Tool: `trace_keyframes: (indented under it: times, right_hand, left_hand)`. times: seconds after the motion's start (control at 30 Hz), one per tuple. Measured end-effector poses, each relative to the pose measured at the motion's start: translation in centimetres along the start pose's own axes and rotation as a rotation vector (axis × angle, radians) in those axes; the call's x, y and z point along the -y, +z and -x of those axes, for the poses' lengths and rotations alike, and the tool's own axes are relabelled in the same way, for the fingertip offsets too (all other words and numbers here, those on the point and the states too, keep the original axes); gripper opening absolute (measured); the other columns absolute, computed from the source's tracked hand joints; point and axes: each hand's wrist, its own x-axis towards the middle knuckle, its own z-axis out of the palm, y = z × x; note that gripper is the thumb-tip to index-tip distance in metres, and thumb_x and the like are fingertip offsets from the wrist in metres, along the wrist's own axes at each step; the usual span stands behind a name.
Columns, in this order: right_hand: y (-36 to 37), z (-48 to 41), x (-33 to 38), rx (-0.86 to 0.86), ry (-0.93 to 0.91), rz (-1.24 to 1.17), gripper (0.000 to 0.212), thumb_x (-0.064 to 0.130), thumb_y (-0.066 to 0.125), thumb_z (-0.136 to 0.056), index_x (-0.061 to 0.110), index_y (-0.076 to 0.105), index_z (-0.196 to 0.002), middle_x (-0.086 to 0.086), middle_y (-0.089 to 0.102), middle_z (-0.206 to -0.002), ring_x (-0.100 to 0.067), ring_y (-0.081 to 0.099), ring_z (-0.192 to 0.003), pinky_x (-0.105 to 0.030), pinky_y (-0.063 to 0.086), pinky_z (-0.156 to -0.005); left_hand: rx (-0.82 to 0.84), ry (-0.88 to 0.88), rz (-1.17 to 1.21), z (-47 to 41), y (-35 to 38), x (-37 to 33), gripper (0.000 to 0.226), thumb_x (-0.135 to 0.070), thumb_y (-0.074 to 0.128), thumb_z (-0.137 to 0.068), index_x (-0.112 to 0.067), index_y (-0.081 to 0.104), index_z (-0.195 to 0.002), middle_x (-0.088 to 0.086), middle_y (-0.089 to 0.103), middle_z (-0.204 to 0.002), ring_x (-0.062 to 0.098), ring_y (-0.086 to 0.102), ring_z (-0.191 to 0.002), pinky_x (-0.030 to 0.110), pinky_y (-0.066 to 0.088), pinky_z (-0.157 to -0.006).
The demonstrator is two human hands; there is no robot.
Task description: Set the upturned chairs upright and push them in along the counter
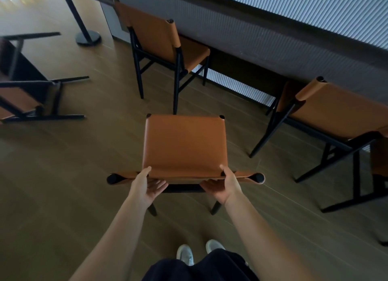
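Observation:
An upright chair with an orange leather seat and black legs stands right in front of me, its seat facing the counter. My left hand and my right hand both grip the top of its backrest, thumbs over the leather and fingers curled beneath. Another orange chair lies overturned on the floor at the left, legs pointing right. Two more orange chairs stand upright along the counter: one ahead to the left, one to the right.
A black post with a round base stands at the back left. The counter front is ribbed grey panelling. Open wooden floor lies between the held chair and the counter. My feet in white shoes are just behind the chair.

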Motion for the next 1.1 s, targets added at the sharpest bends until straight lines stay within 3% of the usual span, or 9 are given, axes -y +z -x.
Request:
trace_keyframes:
  times: [0.1, 0.23, 0.4, 0.53, 0.7, 0.8, 0.9, 0.97, 1.1]
  right_hand:
    - [0.9, -0.8, 0.4, -0.083, -0.055, 0.003, 0.039, 0.008, 0.053, -0.093, 0.006, 0.047, -0.132, -0.023, 0.054, -0.123, -0.043, 0.059, -0.102, -0.057, 0.057, -0.067]
    - [1.5, -1.4, 0.8, -0.172, -0.134, 0.018, 0.054, -0.013, 0.037, -0.08, 0.005, 0.044, -0.131, -0.023, 0.043, -0.134, -0.048, 0.053, -0.103, -0.056, 0.055, -0.052]
    - [2.7, -1.0, 1.8, -0.172, -0.169, 0.065, 0.049, -0.017, 0.034, -0.081, -0.002, 0.046, -0.127, -0.027, 0.05, -0.127, -0.048, 0.055, -0.106, -0.058, 0.056, -0.058]
    - [5.6, -0.9, 4.0, -0.123, -0.212, 0.04, 0.046, -0.017, 0.032, -0.081, -0.003, 0.044, -0.123, -0.029, 0.049, -0.125, -0.05, 0.053, -0.107, -0.062, 0.055, -0.064]
    - [10.0, -1.2, 7.8, -0.069, -0.211, 0.04, 0.053, -0.017, 0.03, -0.08, -0.002, 0.038, -0.13, -0.034, 0.045, -0.127, -0.058, 0.051, -0.108, -0.058, 0.056, -0.05]
    - [12.3, -1.5, 10.1, -0.055, -0.21, 0.055, 0.052, -0.017, 0.03, -0.082, 0.002, 0.037, -0.13, -0.032, 0.046, -0.125, -0.056, 0.053, -0.105, -0.063, 0.055, -0.06]
    - [14.6, -1.9, 12.2, -0.045, -0.18, 0.088, 0.053, -0.016, 0.031, -0.084, 0.004, 0.035, -0.133, -0.032, 0.045, -0.122, -0.057, 0.051, -0.109, -0.063, 0.055, -0.072]
    - [16.0, -2.2, 13.4, -0.041, -0.165, 0.103, 0.053, -0.016, 0.032, -0.084, 0.003, 0.036, -0.133, -0.034, 0.044, -0.121, -0.059, 0.048, -0.112, -0.063, 0.055, -0.076]
    - [18.5, -2.7, 15.8, -0.025, -0.166, 0.139, 0.049, -0.015, 0.033, -0.084, 0.001, 0.036, -0.13, -0.036, 0.043, -0.12, -0.06, 0.046, -0.116, -0.062, 0.055, -0.079]
  left_hand:
    - [-0.002, -0.016, 0.002, -0.3, 0.4, -0.5, 0.038, -0.009, 0.056, -0.095, -0.005, 0.048, -0.132, 0.029, 0.045, -0.131, 0.045, 0.052, -0.117, 0.053, 0.053, -0.075]
    - [0.013, 0.001, 0.068, -1.1, 0.7, -0.8, 0.04, 0.009, 0.045, -0.092, -0.001, 0.047, -0.131, 0.026, 0.043, -0.138, 0.046, 0.043, -0.128, 0.053, 0.055, -0.064]
    - [0.029, 0.008, 0.054, -1.0, 2.0, -2.0, 0.046, 0.011, 0.044, -0.092, -0.001, 0.043, -0.136, 0.025, 0.049, -0.132, 0.046, 0.05, -0.121, 0.051, 0.056, -0.068]
    - [0.064, 0.037, 0.004, -0.7, 4.7, -4.5, 0.043, 0.001, 0.064, -0.086, -0.002, 0.053, -0.127, 0.021, 0.054, -0.129, 0.044, 0.054, -0.119, 0.046, 0.059, -0.062]
    - [0.036, 0.055, -0.111, -0.4, 9.2, -8.7, 0.035, 0.002, 0.058, -0.089, 0.002, 0.056, -0.124, 0.025, 0.059, -0.119, 0.038, 0.063, -0.105, 0.044, 0.056, -0.062]
    - [0.03, 0.033, -0.123, -0.8, 11.9, -11.4, 0.026, 0.004, 0.053, -0.09, 0.009, 0.055, -0.116, 0.028, 0.058, -0.112, 0.042, 0.062, -0.106, 0.045, 0.056, -0.071]
    - [0.007, 0.007, -0.12, -1.1, 14.4, -13.6, 0.008, 0.005, 0.05, -0.092, 0.01, 0.056, -0.096, 0.031, 0.056, -0.103, 0.046, 0.059, -0.11, 0.046, 0.055, -0.082]
    - [-0.004, 0.005, -0.125, -1.2, 15.9, -15.0, 0.007, 0.005, 0.049, -0.093, 0.009, 0.055, -0.091, 0.032, 0.054, -0.109, 0.047, 0.058, -0.112, 0.046, 0.054, -0.088]
    - [0.011, 0.017, -0.144, -2.2, 18.3, -17.3, 0.009, 0.006, 0.048, -0.092, 0.013, 0.053, -0.095, 0.036, 0.05, -0.121, 0.046, 0.058, -0.112, 0.046, 0.055, -0.088]
